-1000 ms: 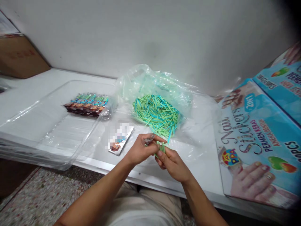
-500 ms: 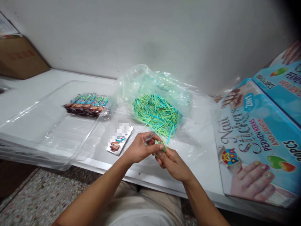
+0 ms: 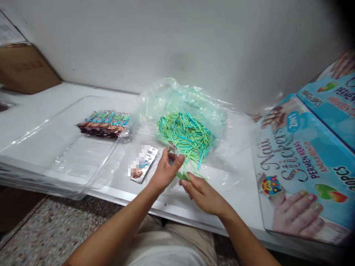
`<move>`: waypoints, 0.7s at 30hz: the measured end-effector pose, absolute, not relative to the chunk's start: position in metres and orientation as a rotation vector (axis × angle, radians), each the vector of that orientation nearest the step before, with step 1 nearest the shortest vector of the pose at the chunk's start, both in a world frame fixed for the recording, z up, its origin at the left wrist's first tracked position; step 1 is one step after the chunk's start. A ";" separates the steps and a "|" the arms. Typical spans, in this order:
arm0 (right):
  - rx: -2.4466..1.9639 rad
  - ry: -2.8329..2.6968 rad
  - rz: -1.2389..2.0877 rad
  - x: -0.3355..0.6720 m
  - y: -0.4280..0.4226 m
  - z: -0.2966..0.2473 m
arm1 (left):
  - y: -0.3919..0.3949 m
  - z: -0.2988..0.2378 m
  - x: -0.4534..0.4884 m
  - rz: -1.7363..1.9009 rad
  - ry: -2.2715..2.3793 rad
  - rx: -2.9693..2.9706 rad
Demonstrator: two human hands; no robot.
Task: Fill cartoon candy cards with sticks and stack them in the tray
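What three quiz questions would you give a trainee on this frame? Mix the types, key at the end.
1. Multiple choice. Which colours show in the pile of thin sticks?
A) red and white
B) green and blue
C) black and yellow

2. True or false. In the view, the loose silver packet lies between the clear tray and the left hand.

3. Short answer. Which hand grips the green bundle between thumb and fingers?

Key: 1. B. 2. True. 3. The right hand.
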State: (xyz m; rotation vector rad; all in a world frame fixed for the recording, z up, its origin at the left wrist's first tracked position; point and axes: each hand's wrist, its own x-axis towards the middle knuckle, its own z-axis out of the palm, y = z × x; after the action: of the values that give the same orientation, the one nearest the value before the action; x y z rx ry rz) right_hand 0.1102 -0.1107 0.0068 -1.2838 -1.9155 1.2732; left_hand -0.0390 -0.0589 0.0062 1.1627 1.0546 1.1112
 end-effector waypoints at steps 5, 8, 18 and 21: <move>-1.367 -1.795 1.262 0.134 -0.102 0.026 | -0.055 0.005 -0.056 0.932 1.086 1.111; -1.398 -1.910 1.135 0.137 -0.098 0.040 | -0.057 0.006 -0.058 0.933 1.095 1.094; -1.424 -2.368 0.784 0.140 -0.082 0.064 | -0.060 0.004 -0.057 0.992 1.050 1.135; -1.436 -2.442 0.787 0.141 -0.079 0.069 | -0.060 0.006 -0.059 1.056 1.093 1.285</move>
State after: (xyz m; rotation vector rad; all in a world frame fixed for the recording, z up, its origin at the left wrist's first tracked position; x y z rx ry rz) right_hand 0.1414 -0.0788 0.0693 -1.4361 -2.4420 0.7871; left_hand -0.0586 -0.0598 0.0058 1.2847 1.0930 1.0556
